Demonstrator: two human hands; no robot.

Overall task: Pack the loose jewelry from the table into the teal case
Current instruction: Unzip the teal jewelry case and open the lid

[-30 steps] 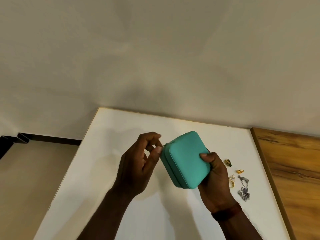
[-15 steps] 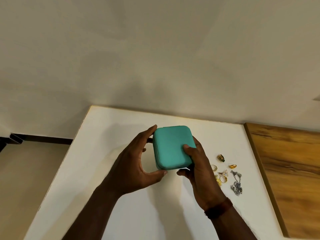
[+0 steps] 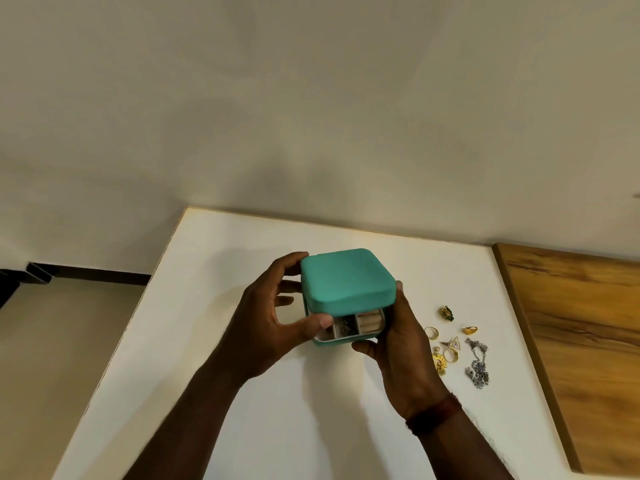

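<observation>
The teal case [image 3: 346, 279] is held above the white table [image 3: 214, 258] between both hands. Its lid is lifted a little at the near side, showing pale compartments and cream ring rolls inside. My left hand [image 3: 266, 323] grips the left side, thumb at the opening. My right hand [image 3: 401, 344] holds the right side and the bottom. Loose jewelry lies on the table to the right: a green and gold piece [image 3: 446, 312], a gold ring [image 3: 470, 329], several gold rings and a triangular earring [image 3: 446, 348], and a silver chain [image 3: 478, 363].
A wooden surface [image 3: 581, 323] adjoins the table on the right. A plain wall rises behind the table. The floor and a dark skirting [image 3: 86, 273] lie beyond the table's left edge.
The case went from tilted, my left fingers pinching at its zipper edge, to level in both hands. Its lid has now come up at the near side.
</observation>
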